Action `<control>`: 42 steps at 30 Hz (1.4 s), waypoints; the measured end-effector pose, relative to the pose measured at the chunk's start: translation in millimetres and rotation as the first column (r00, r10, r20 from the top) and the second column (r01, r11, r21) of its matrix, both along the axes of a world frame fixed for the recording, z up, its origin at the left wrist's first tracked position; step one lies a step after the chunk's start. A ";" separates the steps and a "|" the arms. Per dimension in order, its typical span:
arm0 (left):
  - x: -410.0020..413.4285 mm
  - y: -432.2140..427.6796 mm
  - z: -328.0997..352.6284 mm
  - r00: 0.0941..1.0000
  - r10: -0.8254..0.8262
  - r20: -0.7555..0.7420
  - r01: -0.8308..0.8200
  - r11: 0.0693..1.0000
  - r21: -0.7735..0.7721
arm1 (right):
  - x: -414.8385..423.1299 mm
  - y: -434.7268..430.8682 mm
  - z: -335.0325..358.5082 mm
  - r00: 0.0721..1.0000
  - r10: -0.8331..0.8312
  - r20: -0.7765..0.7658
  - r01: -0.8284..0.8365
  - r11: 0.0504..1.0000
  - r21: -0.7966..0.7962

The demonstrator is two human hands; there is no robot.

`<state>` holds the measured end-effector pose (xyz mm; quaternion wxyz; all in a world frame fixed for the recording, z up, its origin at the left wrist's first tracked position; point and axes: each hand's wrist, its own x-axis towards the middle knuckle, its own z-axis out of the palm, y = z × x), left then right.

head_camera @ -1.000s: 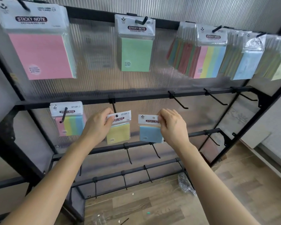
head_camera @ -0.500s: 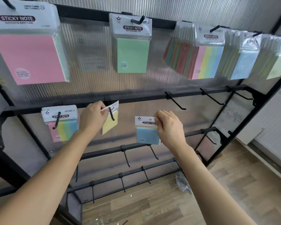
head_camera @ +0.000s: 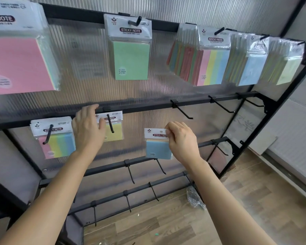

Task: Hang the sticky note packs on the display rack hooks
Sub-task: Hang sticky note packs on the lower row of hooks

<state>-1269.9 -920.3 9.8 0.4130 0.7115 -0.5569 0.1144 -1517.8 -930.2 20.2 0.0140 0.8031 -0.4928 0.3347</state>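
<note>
The left hand [head_camera: 88, 131], fingers loosely straight, touched the small yellow sticky note pack [head_camera: 115, 132] hanging on a black metal hook [head_camera: 110, 123]. The right hand [head_camera: 182, 142] held a small blue sticky note pack [head_camera: 157, 148] mid-air, fingers clamped on its white header.

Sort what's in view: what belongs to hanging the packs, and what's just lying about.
Job in hand:
- blue pack, pinched by the right hand
- yellow pack on a hook, with the left hand touching it
- empty hooks on the rack bar

Lying about:
- crumpled plastic wrap on the floor
- small scraps
</note>
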 end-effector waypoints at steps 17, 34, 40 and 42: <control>-109.4 28.5 7.8 0.967 -0.011 0.254 0.000 0.999 0.041 | -81.7 -19.0 4.7 0.993 0.096 0.061 -0.097 0.995 0.008; -188.0 13.2 -8.9 0.931 0.130 0.340 -0.196 0.966 0.166 | -123.2 -98.1 7.9 0.975 0.222 -0.006 -0.219 0.966 0.141; -187.7 9.6 -5.4 0.924 0.159 0.349 -0.241 0.948 0.207 | -116.4 -110.3 9.3 0.964 0.265 -0.009 -0.258 0.947 0.192; -186.7 7.6 -5.4 0.922 0.159 0.352 -0.244 0.946 0.213 | -116.1 -113.0 8.0 0.963 0.270 -0.014 -0.262 0.944 0.202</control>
